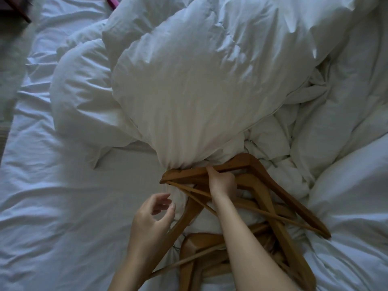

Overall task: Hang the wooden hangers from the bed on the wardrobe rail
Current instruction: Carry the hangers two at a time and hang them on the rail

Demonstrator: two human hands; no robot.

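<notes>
Head view: tangled brown wooden hangers (279, 194) on white rumpled bed sheet (63, 206).
Right hand (222, 181): fingers closed on the top hanger's arm.
Left hand (153, 217): loosely spread, holding nothing.

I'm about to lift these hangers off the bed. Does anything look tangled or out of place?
Yes. The wooden hangers lie in a crisscrossed heap, bars overlapping. The top one's left end is tucked under the bunched white duvet. The right hand grips that hanger; the left hand hovers open.
</notes>
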